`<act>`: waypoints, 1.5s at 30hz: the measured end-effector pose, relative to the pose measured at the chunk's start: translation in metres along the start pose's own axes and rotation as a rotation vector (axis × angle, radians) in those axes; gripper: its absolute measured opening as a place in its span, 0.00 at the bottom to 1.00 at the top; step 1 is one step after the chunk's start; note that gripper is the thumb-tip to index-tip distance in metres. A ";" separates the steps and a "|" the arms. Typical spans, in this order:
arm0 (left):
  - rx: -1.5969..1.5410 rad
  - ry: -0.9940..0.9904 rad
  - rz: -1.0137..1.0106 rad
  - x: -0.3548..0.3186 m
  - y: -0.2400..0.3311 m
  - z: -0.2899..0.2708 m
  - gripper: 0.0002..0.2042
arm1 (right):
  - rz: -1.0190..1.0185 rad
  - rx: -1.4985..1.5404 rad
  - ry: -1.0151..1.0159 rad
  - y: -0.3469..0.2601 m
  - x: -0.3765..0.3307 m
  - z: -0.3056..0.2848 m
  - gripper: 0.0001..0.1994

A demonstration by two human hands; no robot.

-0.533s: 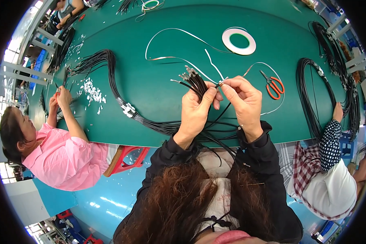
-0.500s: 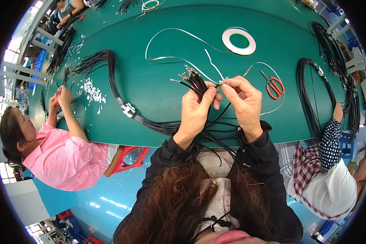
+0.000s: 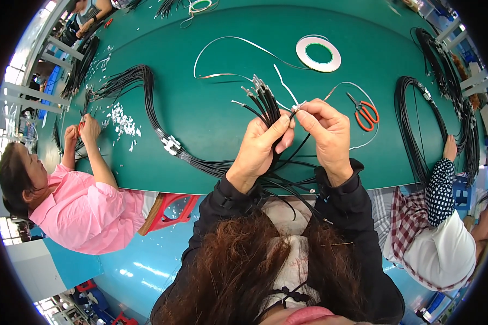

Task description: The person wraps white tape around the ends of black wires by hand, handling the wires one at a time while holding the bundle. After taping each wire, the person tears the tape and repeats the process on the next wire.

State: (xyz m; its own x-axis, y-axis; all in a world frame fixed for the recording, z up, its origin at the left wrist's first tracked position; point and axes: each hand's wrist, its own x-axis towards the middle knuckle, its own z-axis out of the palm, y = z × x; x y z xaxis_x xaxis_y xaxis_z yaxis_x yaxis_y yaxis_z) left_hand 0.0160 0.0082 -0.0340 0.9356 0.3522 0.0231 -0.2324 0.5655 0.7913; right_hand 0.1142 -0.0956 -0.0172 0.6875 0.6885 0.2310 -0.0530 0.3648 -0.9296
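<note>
A bundle of black cables with bare tips stands up out of my left hand, whose fingers are wrapped round it. My right hand is closed in a pinch at the end of one black cable, where white tape shows; the two hands' fingertips almost meet there. From that spot a narrow strip of white tape sticks up and away. The strip's long tail curls across the table towards a white tape roll. Lower cable lengths run beneath my wrists and over the table edge.
Orange-handled scissors lie right of my right hand. A long cable bundle with white scraps beside it stretches left over the green table. Coiled cables lie at right. People sit on both sides; the left one holds an orange-handled tool.
The cable bundle in my left hand has tipped more upright, its tips shifting up and right. My left hand has turned slightly; my right hand keeps its pinch in nearly the same place.
</note>
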 end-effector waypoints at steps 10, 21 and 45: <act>-0.300 -0.196 -0.238 0.005 0.011 -0.011 0.11 | 0.038 0.051 -0.106 -0.001 0.003 -0.004 0.04; -0.345 -0.264 -0.330 0.006 0.013 -0.009 0.11 | 0.061 0.115 -0.145 -0.003 0.002 -0.007 0.05; -0.129 -0.323 -0.421 0.005 0.018 0.000 0.10 | 0.174 0.007 -0.339 -0.022 0.002 -0.029 0.04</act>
State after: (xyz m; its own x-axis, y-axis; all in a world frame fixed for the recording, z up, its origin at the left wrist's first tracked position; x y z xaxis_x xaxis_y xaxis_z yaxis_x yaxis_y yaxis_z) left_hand 0.0167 0.0204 -0.0195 0.9841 -0.1598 -0.0771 0.1682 0.7021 0.6919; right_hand 0.1381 -0.1204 -0.0045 0.3888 0.9085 0.1529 -0.1537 0.2276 -0.9615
